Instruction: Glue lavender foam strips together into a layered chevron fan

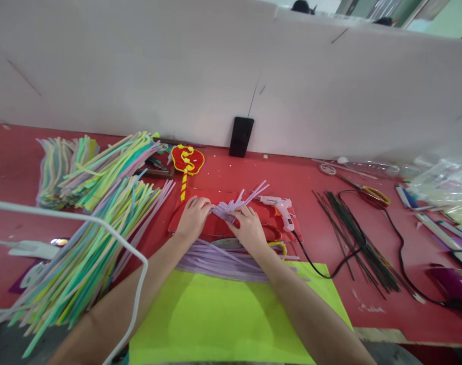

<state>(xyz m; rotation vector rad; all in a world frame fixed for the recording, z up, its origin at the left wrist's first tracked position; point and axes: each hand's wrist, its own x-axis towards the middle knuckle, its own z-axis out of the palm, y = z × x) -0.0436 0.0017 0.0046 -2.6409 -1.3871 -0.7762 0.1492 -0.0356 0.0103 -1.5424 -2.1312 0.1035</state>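
Between my two hands is a lilac piece of interlaced pipe cleaners (225, 208), its loose ends fanning up to the right. The fingers of my left hand (194, 215) pinch its left end. My right hand (249, 225) grips it from the right, thumb below. Underneath lies a red board (208, 230). Closer to me, a bundle of loose lilac pipe cleaners (223, 263) lies across a lime-green sheet (223, 319), with scissors partly hidden under my right wrist. A pink glue gun (280, 208) rests just right of my right hand.
Pastel pipe cleaner bundles (90, 253) cover the left side, crossed by a white cable (142, 258). A red-and-yellow fan-shaped ornament (188, 160) and a black phone (241, 137) are at the back. Dark green stems (360, 243), scissors (373, 195) and the glue gun's black cord lie right.
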